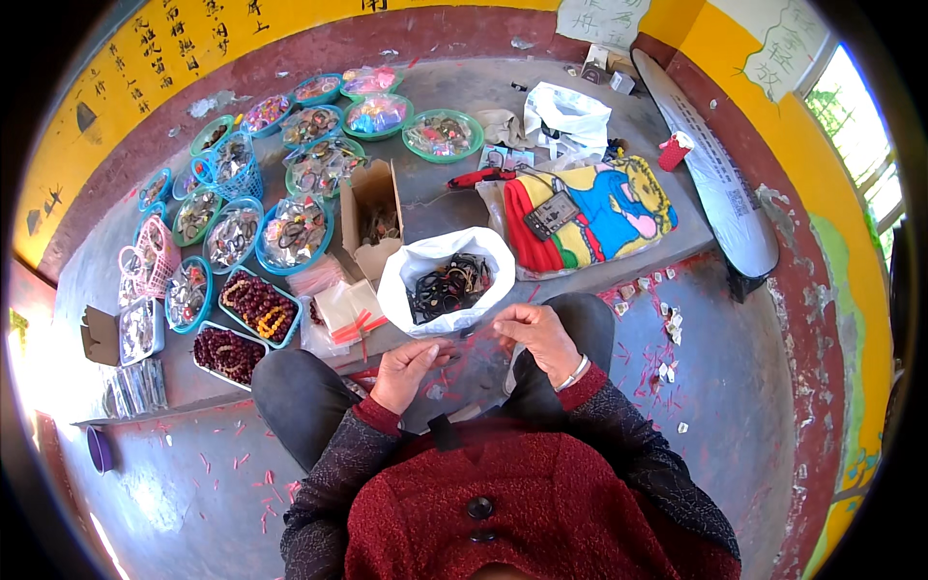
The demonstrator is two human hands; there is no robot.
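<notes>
My left hand (408, 370) and my right hand (541, 338) are held together over my lap, both pinching a small clear plastic bag (476, 350) stretched between them. Just beyond the hands stands a white plastic bag (416, 280), open at the top and holding several dark bracelets (449, 285). A stack of clear packets with red strips (350, 314) lies to the left of it. My dark trousers and red patterned sleeves fill the lower part of the view.
Many blue and green baskets (295, 232) of packed trinkets cover the grey ledge at left, with trays of beads (259, 306). An open cardboard box (372, 217) stands behind. A colourful cloth (590, 213) with a dark calculator (551, 213) lies at right. Red scraps litter the floor.
</notes>
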